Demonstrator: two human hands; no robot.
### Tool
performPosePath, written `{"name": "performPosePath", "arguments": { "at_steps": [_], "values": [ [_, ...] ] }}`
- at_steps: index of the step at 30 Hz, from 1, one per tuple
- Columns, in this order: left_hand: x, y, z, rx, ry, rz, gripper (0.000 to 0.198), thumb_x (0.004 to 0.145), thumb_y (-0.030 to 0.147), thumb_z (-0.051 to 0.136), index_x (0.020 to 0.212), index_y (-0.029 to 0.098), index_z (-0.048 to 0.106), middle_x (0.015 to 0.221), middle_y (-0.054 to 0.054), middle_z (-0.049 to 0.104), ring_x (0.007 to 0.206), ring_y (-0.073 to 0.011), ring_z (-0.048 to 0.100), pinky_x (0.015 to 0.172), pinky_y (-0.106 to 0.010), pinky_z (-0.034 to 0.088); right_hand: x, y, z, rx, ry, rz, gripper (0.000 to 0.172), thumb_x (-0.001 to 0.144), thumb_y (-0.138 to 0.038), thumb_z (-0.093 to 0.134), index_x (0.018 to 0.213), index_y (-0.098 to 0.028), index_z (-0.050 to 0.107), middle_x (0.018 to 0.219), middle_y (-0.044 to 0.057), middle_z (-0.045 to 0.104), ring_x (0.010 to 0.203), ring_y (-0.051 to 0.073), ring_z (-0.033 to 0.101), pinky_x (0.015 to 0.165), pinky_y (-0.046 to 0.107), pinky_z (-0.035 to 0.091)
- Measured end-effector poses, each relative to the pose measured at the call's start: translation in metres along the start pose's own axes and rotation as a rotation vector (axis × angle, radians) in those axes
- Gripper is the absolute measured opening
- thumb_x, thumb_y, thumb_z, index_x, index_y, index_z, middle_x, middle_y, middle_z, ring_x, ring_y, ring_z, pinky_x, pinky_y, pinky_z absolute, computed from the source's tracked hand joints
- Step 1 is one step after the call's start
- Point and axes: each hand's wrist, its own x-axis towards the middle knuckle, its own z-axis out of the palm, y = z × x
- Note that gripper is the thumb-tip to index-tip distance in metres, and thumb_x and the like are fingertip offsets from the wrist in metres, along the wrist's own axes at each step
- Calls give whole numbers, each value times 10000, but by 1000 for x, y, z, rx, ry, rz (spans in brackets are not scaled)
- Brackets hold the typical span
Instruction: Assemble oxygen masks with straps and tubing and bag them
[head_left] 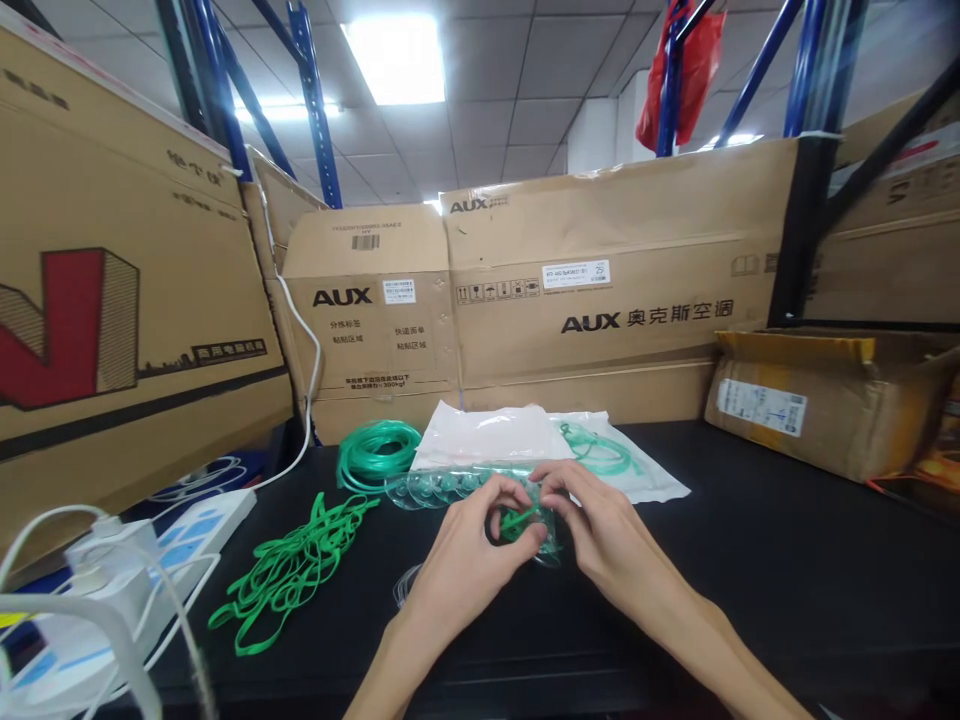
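Both my hands meet over the middle of the black table (750, 560). My left hand (469, 555) and my right hand (600, 530) pinch a clear green plastic mask piece (534, 522) with a green band on it, fingers curled around it. A clear ribbed tube (435, 487) runs left from the piece. Just behind lies a white plastic bag (487, 435) and a second bag (645, 475) with green tubing (596, 448) on it.
A coil of green tubing (377, 450) lies behind left, and a pile of green rubber bands (289, 570) at the left. A white power strip (150, 560) with cables sits at the far left. Cardboard boxes (600, 290) wall the back; an open box (825, 395) stands right.
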Motion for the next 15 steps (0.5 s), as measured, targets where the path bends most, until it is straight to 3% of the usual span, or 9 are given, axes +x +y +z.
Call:
{"name": "performPosePath", "arguments": {
  "at_steps": [10, 15],
  "values": [
    [1, -3, -5, 61, 23, -4, 169, 862, 328, 692, 1014, 262, 661, 1006, 28, 709, 773, -174, 518, 751, -288, 398, 5, 20, -55, -225, 223, 127, 98, 1040, -266, 488, 991, -260, 573, 1085, 60, 678, 986, 248, 648, 857, 376, 446],
    [-2, -2, 2, 164, 42, -11, 170, 852, 320, 690, 1008, 262, 658, 929, 11, 670, 813, -200, 548, 791, -306, 394, 3, 6, -39, -160, 169, 79, 123, 1049, -266, 461, 986, -262, 567, 1044, 61, 682, 975, 251, 652, 853, 377, 466]
  ]
}}
